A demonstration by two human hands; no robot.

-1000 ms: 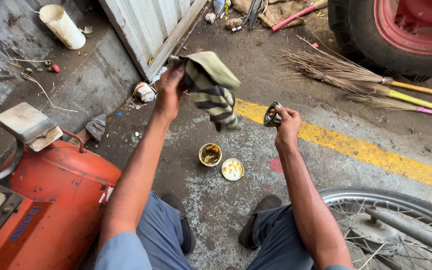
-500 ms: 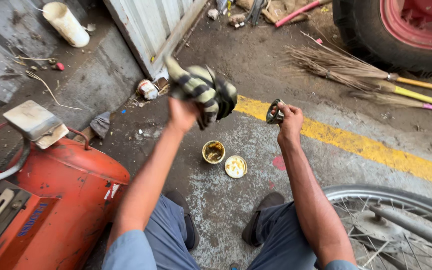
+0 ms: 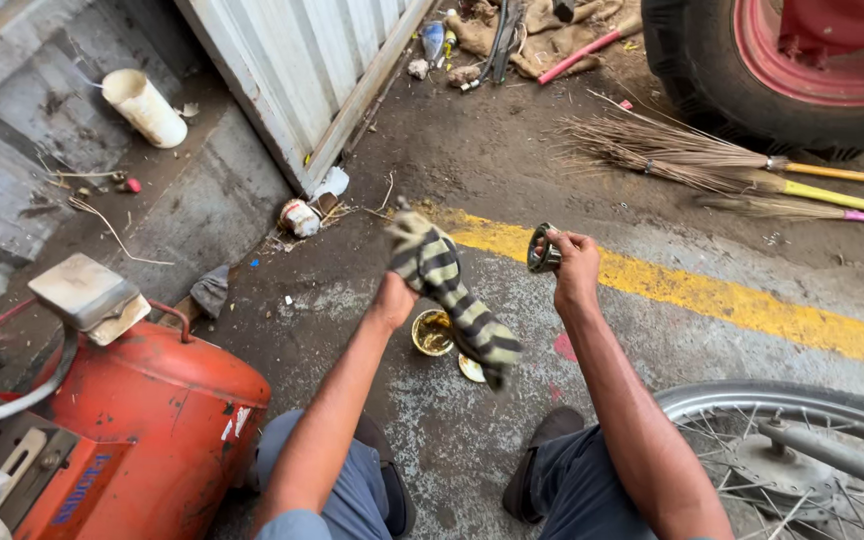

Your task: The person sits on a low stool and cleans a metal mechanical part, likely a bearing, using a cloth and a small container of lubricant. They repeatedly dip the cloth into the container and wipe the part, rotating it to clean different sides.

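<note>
Left hand (image 3: 395,298) is fisted round a striped rag (image 3: 457,300), yellow-and-dark bands, most of the cloth hanging loose below & to the right of the fist, blurred at the bottom end; looks gripped at one end so the rest can swing free. Right hand (image 3: 574,262) is raised at about the same height, well apart from the left, fingers pinched on a small dark metal ring (image 3: 542,249), prob. a bearing or similar part, held up off the floor with its open face turned toward the rag, likely so it stays clear of the grit. Directly under the hands, btw the person's knees, sits an open round tin (image 3: 432,332) w/ yellowish stuff inside, its lid (image 3: 471,368) just beside it & partly hidden behind the rag's tail. Right of the right forearm, a spoked wheel (image 3: 802,450) lies close; left of the left arm, an orange tank (image 3: 142,420); neither blocks the hands. Beyond the hands: a yellow floor line (image 3: 732,300), brooms (image 3: 692,165), a big tyre (image 3: 742,80), a white cup (image 3: 147,107) far off to the left.
</note>
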